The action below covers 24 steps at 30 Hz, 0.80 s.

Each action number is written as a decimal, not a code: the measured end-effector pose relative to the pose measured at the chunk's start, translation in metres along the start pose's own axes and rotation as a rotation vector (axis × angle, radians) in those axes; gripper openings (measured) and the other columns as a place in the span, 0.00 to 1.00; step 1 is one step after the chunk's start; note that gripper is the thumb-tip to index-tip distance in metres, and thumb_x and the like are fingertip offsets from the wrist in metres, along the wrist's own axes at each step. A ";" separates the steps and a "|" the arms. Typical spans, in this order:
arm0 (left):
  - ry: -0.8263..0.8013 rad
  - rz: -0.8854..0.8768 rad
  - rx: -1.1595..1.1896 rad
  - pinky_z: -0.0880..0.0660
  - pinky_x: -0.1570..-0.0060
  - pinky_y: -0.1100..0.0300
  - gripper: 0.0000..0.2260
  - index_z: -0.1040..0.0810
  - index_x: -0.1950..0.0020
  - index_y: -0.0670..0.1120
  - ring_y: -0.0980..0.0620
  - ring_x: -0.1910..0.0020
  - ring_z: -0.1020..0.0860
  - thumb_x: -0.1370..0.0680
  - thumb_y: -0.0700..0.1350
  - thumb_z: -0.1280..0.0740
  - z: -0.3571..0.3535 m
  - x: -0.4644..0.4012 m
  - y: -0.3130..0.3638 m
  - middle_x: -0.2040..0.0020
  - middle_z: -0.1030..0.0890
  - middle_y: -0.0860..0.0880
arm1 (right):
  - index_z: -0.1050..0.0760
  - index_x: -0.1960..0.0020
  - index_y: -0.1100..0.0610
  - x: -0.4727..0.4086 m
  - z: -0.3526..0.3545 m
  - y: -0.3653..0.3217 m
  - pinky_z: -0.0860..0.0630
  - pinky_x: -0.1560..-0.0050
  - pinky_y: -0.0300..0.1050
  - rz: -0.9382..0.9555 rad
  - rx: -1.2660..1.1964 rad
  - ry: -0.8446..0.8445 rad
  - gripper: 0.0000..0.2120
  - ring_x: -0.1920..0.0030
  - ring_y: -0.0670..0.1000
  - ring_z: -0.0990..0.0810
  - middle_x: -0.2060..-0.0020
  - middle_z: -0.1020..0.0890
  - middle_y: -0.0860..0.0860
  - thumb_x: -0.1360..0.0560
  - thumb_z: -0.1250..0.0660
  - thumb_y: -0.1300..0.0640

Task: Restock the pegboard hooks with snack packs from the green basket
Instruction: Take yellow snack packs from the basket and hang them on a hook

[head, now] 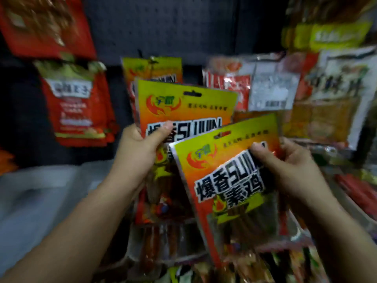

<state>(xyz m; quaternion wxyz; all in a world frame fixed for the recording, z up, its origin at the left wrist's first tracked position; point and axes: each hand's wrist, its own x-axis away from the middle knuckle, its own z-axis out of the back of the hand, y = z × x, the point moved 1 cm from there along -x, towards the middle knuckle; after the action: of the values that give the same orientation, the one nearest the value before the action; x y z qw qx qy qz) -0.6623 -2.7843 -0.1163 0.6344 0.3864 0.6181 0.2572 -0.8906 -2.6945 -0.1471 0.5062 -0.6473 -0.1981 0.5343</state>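
My left hand (138,148) grips a yellow-orange snack pack (189,107) by its left side, held upright in front of the dark pegboard (163,27). My right hand (289,164) holds a second identical pack (224,180), tilted and overlapping the first, thumb on its face. Both packs show a hang slot at the top. Behind them, a matching pack (155,68) hangs on a hook. The green basket is not visible.
Red snack packs (75,103) hang at the left and more red and clear packs (265,86) at the right. Loose packs lie in trays below (163,242). A pale shelf surface (40,190) is at lower left. The frame is blurred.
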 end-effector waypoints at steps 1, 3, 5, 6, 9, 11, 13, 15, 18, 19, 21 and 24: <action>-0.020 0.024 0.035 0.22 0.46 0.54 0.09 0.15 0.56 0.56 0.54 0.51 0.17 0.26 0.42 0.31 0.005 -0.006 0.006 0.54 0.15 0.55 | 0.19 0.58 0.48 -0.009 -0.014 -0.005 0.21 0.63 0.44 0.026 -0.007 -0.015 0.09 0.63 0.48 0.16 0.63 0.14 0.49 0.34 0.27 0.44; -0.034 0.079 0.102 0.25 0.41 0.46 0.07 0.15 0.54 0.56 0.50 0.48 0.17 0.29 0.46 0.30 0.015 -0.016 0.015 0.51 0.15 0.52 | 0.18 0.58 0.47 -0.024 -0.039 -0.012 0.22 0.66 0.39 0.060 -0.017 -0.053 0.10 0.63 0.46 0.16 0.63 0.14 0.48 0.35 0.29 0.44; -0.049 0.146 0.179 0.27 0.39 0.43 0.10 0.15 0.52 0.54 0.48 0.47 0.18 0.32 0.50 0.30 0.027 -0.027 0.018 0.49 0.15 0.51 | 0.18 0.56 0.48 -0.035 -0.056 -0.015 0.23 0.67 0.37 0.057 -0.047 -0.084 0.12 0.63 0.47 0.15 0.63 0.13 0.48 0.36 0.28 0.43; -0.061 0.181 0.205 0.28 0.38 0.42 0.13 0.16 0.50 0.53 0.47 0.45 0.19 0.33 0.52 0.30 0.032 -0.031 0.018 0.47 0.16 0.50 | 0.18 0.56 0.47 -0.040 -0.063 -0.016 0.23 0.67 0.37 0.043 -0.064 -0.104 0.13 0.63 0.47 0.15 0.62 0.13 0.48 0.37 0.28 0.42; -0.074 0.225 0.180 0.30 0.37 0.40 0.17 0.17 0.46 0.51 0.44 0.43 0.20 0.33 0.55 0.28 0.045 -0.038 0.017 0.45 0.16 0.49 | 0.18 0.55 0.48 -0.047 -0.077 -0.017 0.19 0.61 0.48 -0.011 -0.107 -0.166 0.17 0.61 0.53 0.14 0.61 0.13 0.52 0.39 0.28 0.40; -0.036 0.169 0.149 0.27 0.41 0.41 0.16 0.17 0.48 0.48 0.43 0.47 0.18 0.34 0.51 0.26 0.054 -0.042 0.015 0.48 0.16 0.47 | 0.18 0.54 0.47 -0.047 -0.082 -0.019 0.18 0.61 0.50 0.020 -0.105 -0.164 0.16 0.61 0.53 0.14 0.61 0.13 0.51 0.38 0.28 0.40; -0.006 0.040 0.097 0.22 0.50 0.49 0.13 0.18 0.51 0.50 0.47 0.52 0.16 0.36 0.47 0.28 0.064 -0.046 0.020 0.53 0.15 0.48 | 0.18 0.55 0.45 -0.045 -0.087 -0.024 0.18 0.64 0.44 0.084 -0.108 -0.142 0.13 0.61 0.51 0.14 0.61 0.13 0.49 0.37 0.29 0.42; -0.007 -0.077 0.024 0.21 0.54 0.56 0.12 0.18 0.53 0.57 0.52 0.54 0.16 0.36 0.48 0.28 0.070 -0.052 0.031 0.54 0.14 0.52 | 0.18 0.56 0.44 -0.043 -0.091 -0.031 0.19 0.66 0.39 0.134 -0.120 -0.132 0.11 0.63 0.49 0.14 0.62 0.14 0.48 0.37 0.30 0.42; 0.028 -0.158 0.001 0.21 0.59 0.62 0.13 0.19 0.54 0.57 0.54 0.56 0.16 0.37 0.50 0.26 0.074 -0.062 0.044 0.55 0.15 0.54 | 0.18 0.56 0.45 -0.044 -0.096 -0.042 0.18 0.65 0.44 0.159 -0.121 -0.131 0.14 0.63 0.50 0.14 0.62 0.14 0.49 0.39 0.30 0.42; 0.048 -0.175 -0.004 0.22 0.62 0.65 0.12 0.19 0.54 0.54 0.55 0.58 0.16 0.37 0.49 0.26 0.073 -0.066 0.048 0.57 0.15 0.54 | 0.18 0.56 0.47 -0.046 -0.097 -0.044 0.18 0.63 0.46 0.161 -0.130 -0.123 0.15 0.62 0.51 0.14 0.61 0.14 0.50 0.39 0.30 0.42; 0.079 -0.202 -0.022 0.23 0.65 0.67 0.08 0.20 0.55 0.50 0.58 0.62 0.17 0.32 0.46 0.26 0.069 -0.073 0.054 0.60 0.15 0.56 | 0.18 0.56 0.50 -0.049 -0.099 -0.047 0.17 0.63 0.47 0.164 -0.156 -0.107 0.15 0.62 0.52 0.14 0.62 0.14 0.52 0.38 0.30 0.43; 0.104 -0.222 -0.038 0.22 0.64 0.66 0.04 0.21 0.57 0.49 0.57 0.63 0.17 0.29 0.42 0.27 0.064 -0.080 0.061 0.62 0.15 0.55 | 0.18 0.59 0.50 -0.054 -0.100 -0.049 0.21 0.68 0.38 0.162 -0.177 -0.097 0.12 0.64 0.49 0.15 0.64 0.14 0.50 0.37 0.30 0.44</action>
<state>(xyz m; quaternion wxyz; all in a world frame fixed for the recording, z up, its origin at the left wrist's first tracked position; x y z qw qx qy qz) -0.5983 -2.8254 -0.0243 0.6332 0.2900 0.6841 0.2166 -0.8065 -2.7619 -0.0861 0.3920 -0.6768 -0.2159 0.5846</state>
